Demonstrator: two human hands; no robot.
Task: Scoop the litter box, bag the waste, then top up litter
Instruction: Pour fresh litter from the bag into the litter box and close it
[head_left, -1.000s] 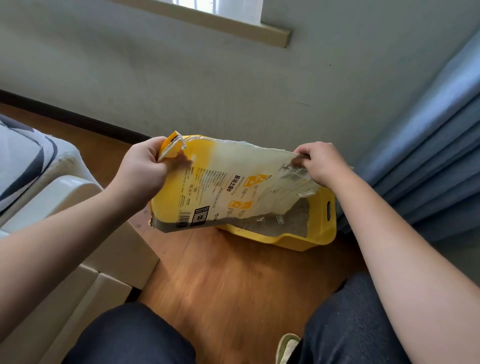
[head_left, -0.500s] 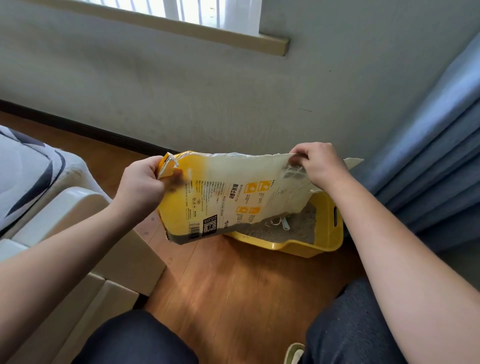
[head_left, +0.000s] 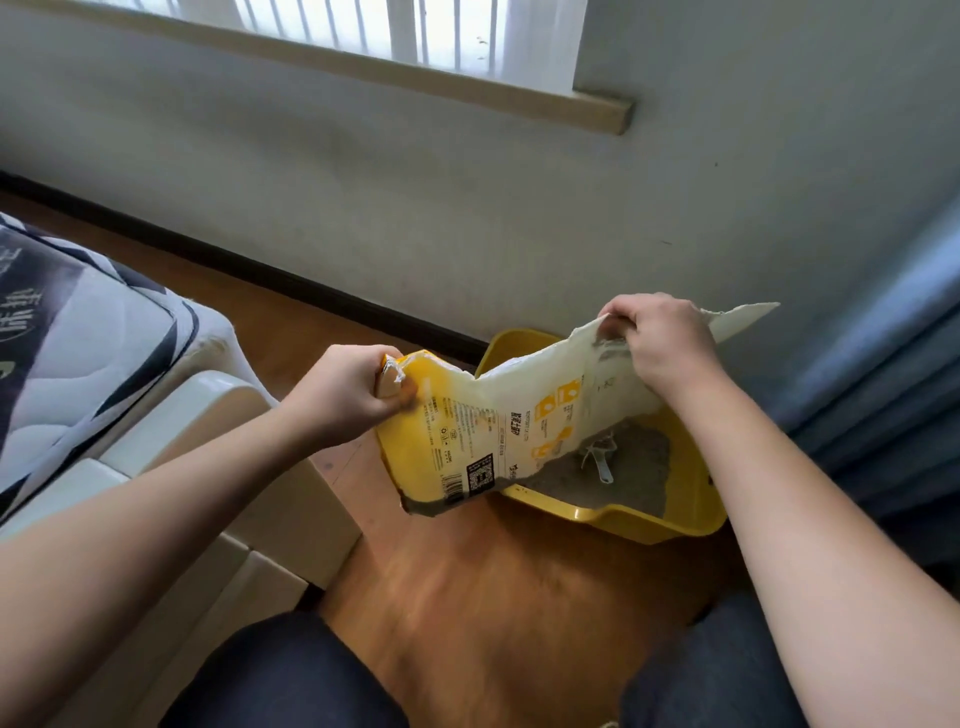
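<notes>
A yellow and white litter bag (head_left: 498, 421) hangs sideways in the air over the left part of the yellow litter box (head_left: 639, 525). My left hand (head_left: 345, 397) grips its yellow corner, and my right hand (head_left: 662, 345) pinches its torn white end higher up. The bag sags in the middle. Grey litter (head_left: 634, 478) fills the box, and a small white scoop (head_left: 602, 465) lies on it. The bag hides the box's left side.
The box stands on the wooden floor (head_left: 493, 597) against the grey wall (head_left: 467, 208), under a window sill (head_left: 597, 109). A blue curtain (head_left: 883, 389) hangs at the right. A white bed frame (head_left: 218, 467) with a patterned mattress (head_left: 78, 332) is at the left. My knees are below.
The view has tilted up and more of the window shows. My right hand has lifted its end of the bag, and the bag now folds in the middle, uncovering more of the box.
</notes>
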